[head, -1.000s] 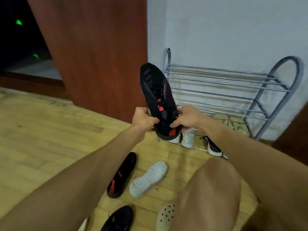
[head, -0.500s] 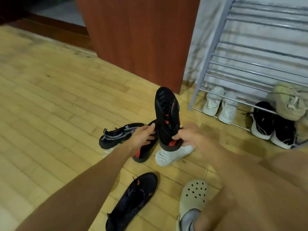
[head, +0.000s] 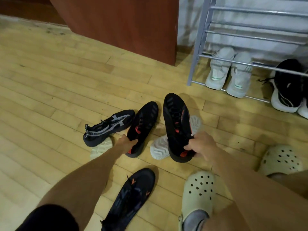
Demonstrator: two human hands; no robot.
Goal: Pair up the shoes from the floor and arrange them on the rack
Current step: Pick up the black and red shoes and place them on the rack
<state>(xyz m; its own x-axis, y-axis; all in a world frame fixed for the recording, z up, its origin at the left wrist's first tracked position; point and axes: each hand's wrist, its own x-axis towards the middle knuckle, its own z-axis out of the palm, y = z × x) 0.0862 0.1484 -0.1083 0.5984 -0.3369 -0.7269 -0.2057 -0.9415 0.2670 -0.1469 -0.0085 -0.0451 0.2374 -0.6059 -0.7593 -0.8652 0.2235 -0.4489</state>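
My right hand (head: 200,145) grips the heel of a black shoe with red marks (head: 175,124), held just above the floor. My left hand (head: 125,141) closes on the collar of its matching black-and-red shoe (head: 143,124), which lies on the wooden floor. A white shoe (head: 160,145) lies sole-up under the held one. A black shoe with grey stripes (head: 108,126) lies on its side to the left, over another pale sole (head: 100,148). A dark shoe with orange marks (head: 131,195) lies nearer me. The metal rack (head: 198,47) stands at the upper right.
Under the rack's lowest rails sit a pair of white sneakers (head: 228,72) and a pair of black-and-white sneakers (head: 286,87). I wear cream perforated clogs (head: 198,190). A brown wooden panel (head: 120,22) stands left of the rack. Open floor stretches to the left.
My view dropped from the rack to the floor. My right hand lowered the black-and-red shoe, and my left hand let go of it and took hold of the matching shoe on the floor.
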